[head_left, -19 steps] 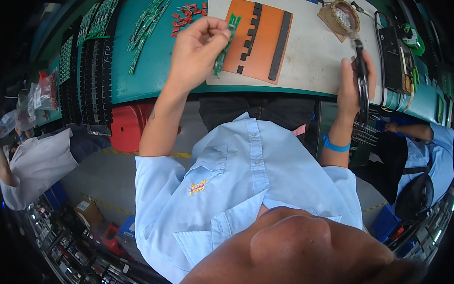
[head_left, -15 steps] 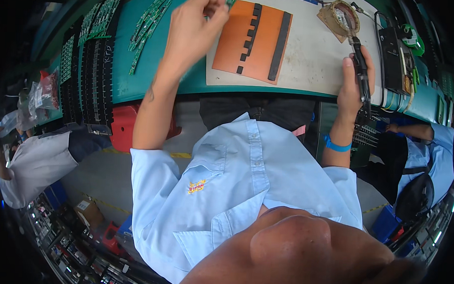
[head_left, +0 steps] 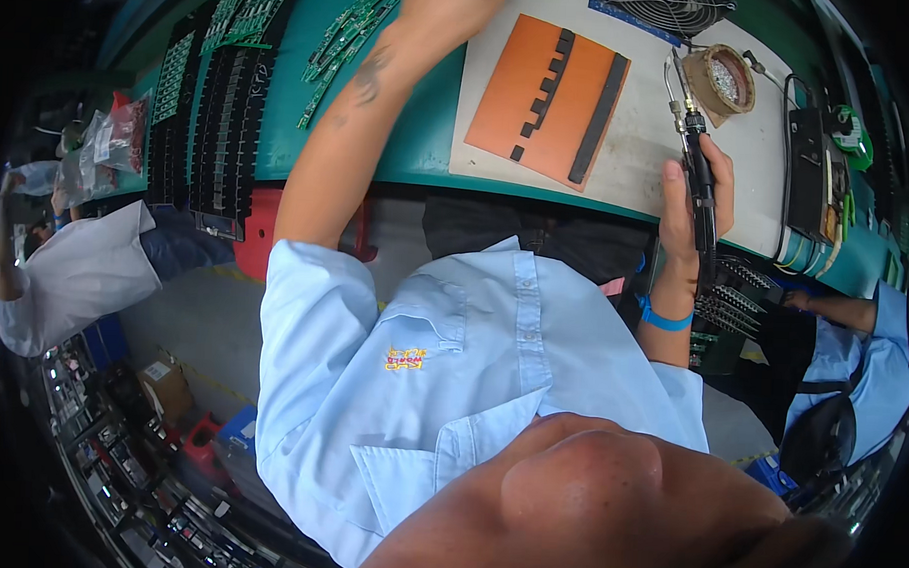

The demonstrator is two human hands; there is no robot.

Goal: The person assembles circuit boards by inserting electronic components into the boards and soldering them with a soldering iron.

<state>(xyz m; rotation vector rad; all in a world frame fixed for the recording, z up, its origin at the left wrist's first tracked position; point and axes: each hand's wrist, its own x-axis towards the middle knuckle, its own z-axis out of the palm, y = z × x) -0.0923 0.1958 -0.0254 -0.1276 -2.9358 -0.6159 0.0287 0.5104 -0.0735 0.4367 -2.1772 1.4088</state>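
Note:
My right hand [head_left: 681,230] is closed around a black soldering iron [head_left: 702,188], its metal tip and a thin bent tube pointing away from me. The tip stands just left of a round brown pot [head_left: 745,82] filled with metal shavings or wool. At the top edge, beyond the orange board [head_left: 496,105], my left hand [head_left: 446,11] is partly cut off. Its fingers are out of sight, so what they hold cannot be seen. The orange board carries a stepped black strip [head_left: 547,87] and a straight black strip [head_left: 598,119], and lies on a pale mat [head_left: 634,160].
Narrow green circuit boards [head_left: 332,74] lie left of my forearm, beside black racks [head_left: 225,126] of boards. A fan [head_left: 674,5] stands at the back. On the right are a black box [head_left: 805,161] and a green reel [head_left: 853,138]. Other people sit either side.
My left hand, which pinched a small green circuit board, has moved up to the frame's edge. The soldering iron's tip has left the pot and now stands beside it. The view has shifted.

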